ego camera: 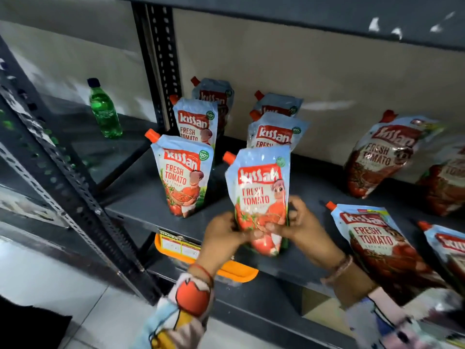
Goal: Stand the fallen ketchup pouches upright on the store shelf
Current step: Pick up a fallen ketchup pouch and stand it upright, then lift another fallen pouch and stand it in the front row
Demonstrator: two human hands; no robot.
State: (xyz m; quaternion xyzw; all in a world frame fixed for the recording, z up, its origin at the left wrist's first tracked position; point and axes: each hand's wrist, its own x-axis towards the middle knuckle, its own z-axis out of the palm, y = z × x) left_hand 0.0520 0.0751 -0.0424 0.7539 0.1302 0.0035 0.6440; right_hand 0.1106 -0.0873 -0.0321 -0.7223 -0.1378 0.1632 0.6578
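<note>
A ketchup pouch (260,197) with an orange cap stands upright at the front of the dark shelf (141,200). My left hand (224,233) and my right hand (302,222) both grip its lower part from either side. Several pouches stand upright to its left and behind it, such as one at front left (182,175) and two behind it (196,122) (274,133). To the right, one pouch (377,157) leans against the back wall. Two more lie flat near the front edge (380,245) (450,248).
A green plastic bottle (104,109) stands in the neighbouring bay at left, beyond a black perforated upright (163,66). An orange price-label holder (176,248) hangs on the shelf's front edge. Another shelf board runs overhead. The floor lies below.
</note>
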